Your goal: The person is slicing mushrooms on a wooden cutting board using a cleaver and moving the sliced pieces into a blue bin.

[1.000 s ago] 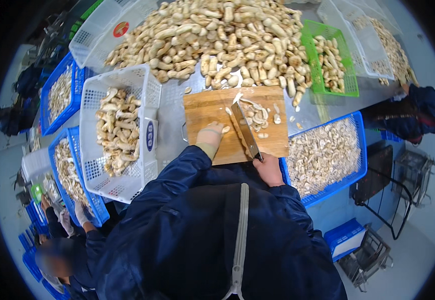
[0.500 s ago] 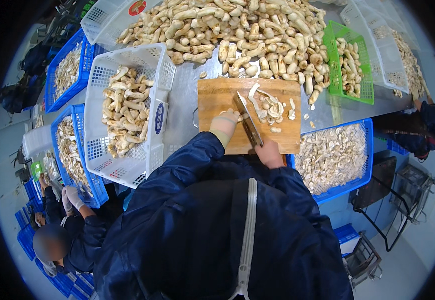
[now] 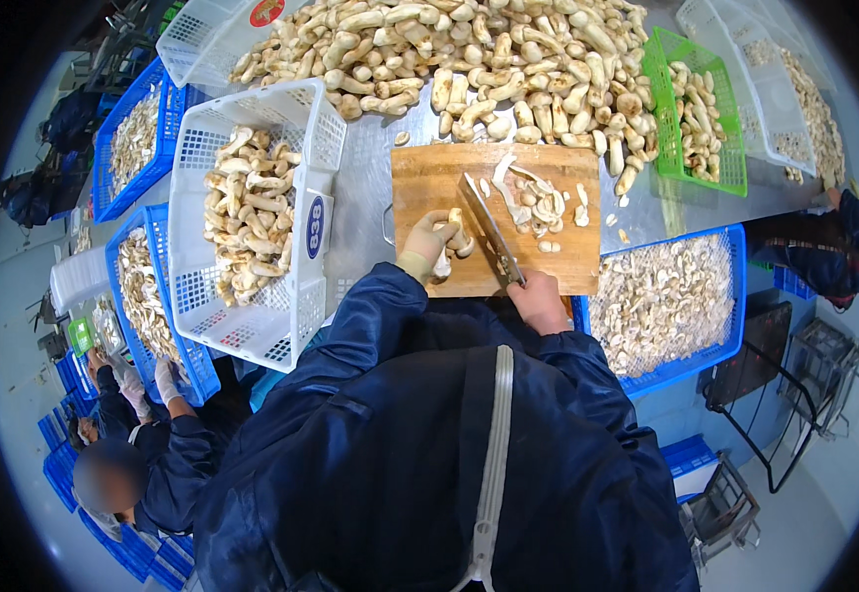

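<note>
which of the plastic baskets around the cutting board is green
The small green mesh basket, right of the big mushroom pile, holding whole mushrooms. The other baskets are white or blue.

Wooden cutting board: left hand pins a mushroom on it. Right hand at its near edge grips a knife; slices lie right of the blade.

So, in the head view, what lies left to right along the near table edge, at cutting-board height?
Blue crate of slices → white basket of whole mushrooms → left hand holding a mushroom → knife → sliced pieces on the cutting board → blue crate of slices.
</note>
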### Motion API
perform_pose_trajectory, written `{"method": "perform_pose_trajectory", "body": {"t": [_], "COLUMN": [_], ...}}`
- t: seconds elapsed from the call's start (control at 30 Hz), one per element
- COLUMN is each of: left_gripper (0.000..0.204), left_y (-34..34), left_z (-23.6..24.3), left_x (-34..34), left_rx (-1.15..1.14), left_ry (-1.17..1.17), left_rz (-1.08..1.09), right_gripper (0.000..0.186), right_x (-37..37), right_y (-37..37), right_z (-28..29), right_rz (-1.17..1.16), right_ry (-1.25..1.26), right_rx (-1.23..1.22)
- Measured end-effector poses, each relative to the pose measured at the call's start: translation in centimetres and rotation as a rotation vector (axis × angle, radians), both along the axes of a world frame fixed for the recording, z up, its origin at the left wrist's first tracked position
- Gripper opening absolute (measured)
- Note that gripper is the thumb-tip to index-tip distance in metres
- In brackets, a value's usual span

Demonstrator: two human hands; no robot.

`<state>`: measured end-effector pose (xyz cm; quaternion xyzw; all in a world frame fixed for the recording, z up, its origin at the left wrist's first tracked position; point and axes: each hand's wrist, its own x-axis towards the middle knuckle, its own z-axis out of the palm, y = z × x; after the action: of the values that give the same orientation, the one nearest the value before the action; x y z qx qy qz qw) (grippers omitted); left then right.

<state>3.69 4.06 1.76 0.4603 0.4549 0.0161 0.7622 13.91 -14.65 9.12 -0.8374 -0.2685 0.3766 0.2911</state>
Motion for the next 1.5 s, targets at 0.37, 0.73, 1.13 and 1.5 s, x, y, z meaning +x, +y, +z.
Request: {"method": "perform_pose_trajectory", "body": {"t": [0.37,0.73,1.13,1.5], "left_gripper": [0.033,0.027,0.024,0.025], "left_y": [-0.6,2.1,0.5,0.3], "left_z": [-0.2,-15.6,-2.4,0.6], "left_x": [0.2,-2.3,1.5,0.3], "left_rx": [0.185,0.971,0.118,-0.008], "left_ry": [0.346,0.439,0.376,0.201], "left_rz": [-0.013,-0.858,-0.158,-0.046], "right_gripper": [0.023,0.023,0.016,0.025], "right_x": [-1.4,-4.1,-3.2,1.7], "right_y": [1.3,-1.3,-0.6,1.9], "right_z": [-0.8,3.6,0.0,-3.4], "right_rz": [0.101,0.117,0.046,-0.152], "right_ry": [-0.046,-0.090,-0.150,0.078], "right_rx": [-0.071,-0.089,0.017,-0.109]}}
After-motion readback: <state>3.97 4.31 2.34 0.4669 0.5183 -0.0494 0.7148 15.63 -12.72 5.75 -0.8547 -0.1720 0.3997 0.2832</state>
